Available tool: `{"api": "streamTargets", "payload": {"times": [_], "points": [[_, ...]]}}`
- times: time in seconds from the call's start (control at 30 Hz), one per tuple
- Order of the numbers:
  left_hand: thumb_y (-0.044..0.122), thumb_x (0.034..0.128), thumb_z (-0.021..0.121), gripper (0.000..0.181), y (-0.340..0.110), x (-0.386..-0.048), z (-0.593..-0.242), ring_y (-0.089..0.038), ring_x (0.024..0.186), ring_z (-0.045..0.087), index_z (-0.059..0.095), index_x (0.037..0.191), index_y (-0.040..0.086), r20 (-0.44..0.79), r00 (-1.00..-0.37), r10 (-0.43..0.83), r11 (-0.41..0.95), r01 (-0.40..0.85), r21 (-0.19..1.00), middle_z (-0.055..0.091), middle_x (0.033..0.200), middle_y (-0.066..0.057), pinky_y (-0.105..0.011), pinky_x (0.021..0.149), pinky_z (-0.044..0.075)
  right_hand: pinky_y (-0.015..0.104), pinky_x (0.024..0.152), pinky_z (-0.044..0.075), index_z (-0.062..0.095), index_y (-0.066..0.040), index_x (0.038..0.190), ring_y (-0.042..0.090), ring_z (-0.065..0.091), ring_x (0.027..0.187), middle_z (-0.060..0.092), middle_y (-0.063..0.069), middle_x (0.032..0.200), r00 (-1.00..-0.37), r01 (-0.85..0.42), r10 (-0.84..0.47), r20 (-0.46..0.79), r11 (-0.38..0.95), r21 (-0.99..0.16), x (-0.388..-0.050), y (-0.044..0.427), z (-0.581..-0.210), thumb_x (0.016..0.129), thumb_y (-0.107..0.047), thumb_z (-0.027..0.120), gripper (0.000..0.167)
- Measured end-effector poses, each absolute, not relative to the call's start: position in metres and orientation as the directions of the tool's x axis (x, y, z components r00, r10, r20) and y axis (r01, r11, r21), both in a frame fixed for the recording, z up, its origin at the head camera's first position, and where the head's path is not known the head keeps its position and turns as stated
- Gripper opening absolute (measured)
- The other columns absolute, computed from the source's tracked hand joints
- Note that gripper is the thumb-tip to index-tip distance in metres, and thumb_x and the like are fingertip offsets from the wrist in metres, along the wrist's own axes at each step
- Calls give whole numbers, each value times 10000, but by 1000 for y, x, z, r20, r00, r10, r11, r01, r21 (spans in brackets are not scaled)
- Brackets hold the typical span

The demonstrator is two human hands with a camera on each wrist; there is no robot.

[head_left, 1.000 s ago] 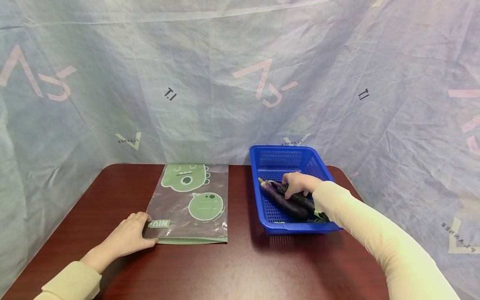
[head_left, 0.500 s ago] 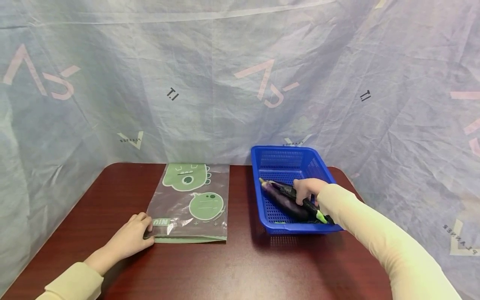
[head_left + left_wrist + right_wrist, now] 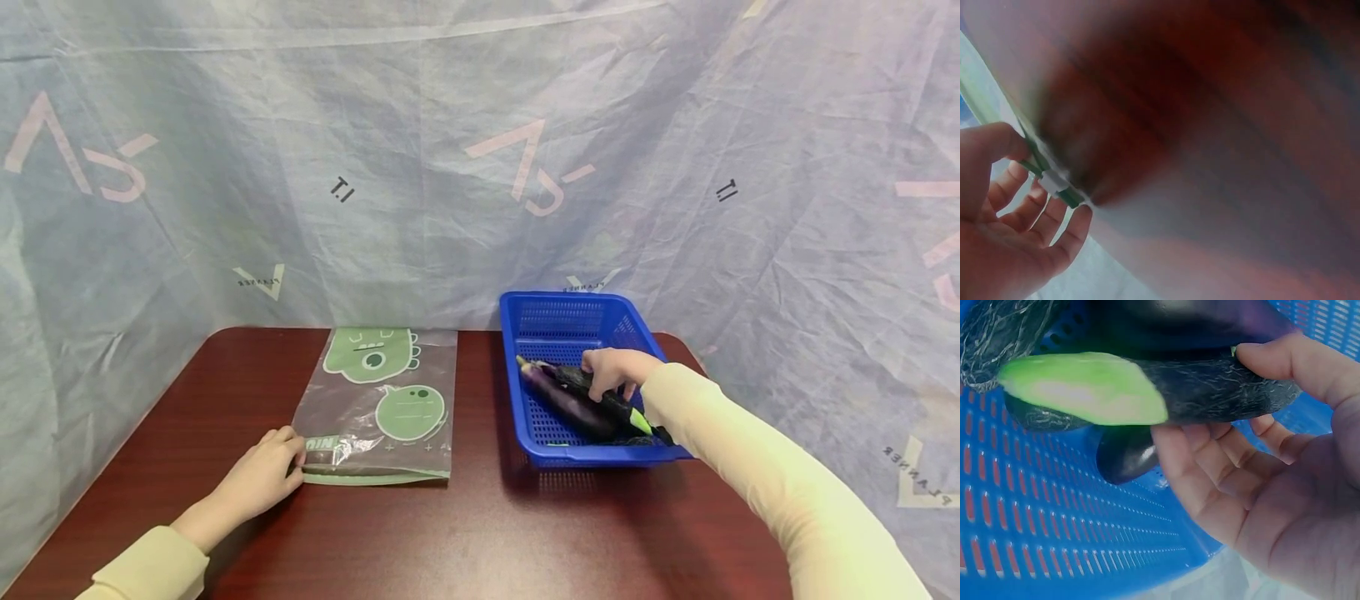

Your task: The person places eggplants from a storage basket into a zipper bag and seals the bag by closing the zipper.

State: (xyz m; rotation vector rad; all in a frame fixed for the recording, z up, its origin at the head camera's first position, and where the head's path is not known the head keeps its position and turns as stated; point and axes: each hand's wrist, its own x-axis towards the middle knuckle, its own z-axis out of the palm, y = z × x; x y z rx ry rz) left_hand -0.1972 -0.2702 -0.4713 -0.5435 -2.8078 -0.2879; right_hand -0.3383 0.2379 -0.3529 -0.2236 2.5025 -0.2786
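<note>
A clear zip bag printed with green cartoon figures lies flat on the table. My left hand pinches its near left corner; in the left wrist view thumb and fingers are at the white slider on the green zip strip. Inside the blue basket, my right hand grips a dark, streaky-skinned cucumber with a slanted bright green end, thumb above and fingers below. A purple eggplant lies beside it. More dark vegetables sit underneath, partly hidden.
The dark red table bears both bag and basket. Behind it hangs a grey printed sheet, which also runs along both sides. The basket's walls stand around the right hand.
The right hand has shifted a little right and lifted slightly with the cucumber, whose green end now shows. The left hand has drawn slightly left along the bag's corner.
</note>
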Motion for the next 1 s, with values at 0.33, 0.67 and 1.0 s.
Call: {"api": "streamTargets", "payload": {"times": [0.33, 0.67, 1.0], "points": [[39, 676, 642, 206, -271, -199, -470, -170, 678, 423, 468, 705, 144, 440, -847, 300, 917, 383, 113, 406, 719, 40, -300, 545, 330, 344, 575, 526, 440, -41, 1273, 171, 494, 695, 499, 159, 1077, -813, -173, -268, -517, 959, -226, -334, 236, -335, 831, -150, 651, 502], [45, 697, 620, 169, -264, -200, -468, -172, 684, 443, 489, 746, 140, 492, -846, 206, 917, 343, 205, 455, 700, 45, -322, 538, 317, 358, 565, 532, 443, -55, 1206, 179, 519, 627, 500, 144, 1067, -835, -198, -307, -456, 942, -271, -332, 236, -316, 831, -185, 664, 455], [27, 715, 618, 154, -258, -200, -461, -162, 579, 433, 504, 778, 109, 479, -865, 147, 918, 300, 260, 487, 645, 19, -349, 523, 362, 364, 567, 535, 438, -32, 1207, 153, 504, 560, 504, 22, 774, -838, -241, -362, -408, 917, -319, -324, 229, -290, 830, -175, 663, 462]]}}
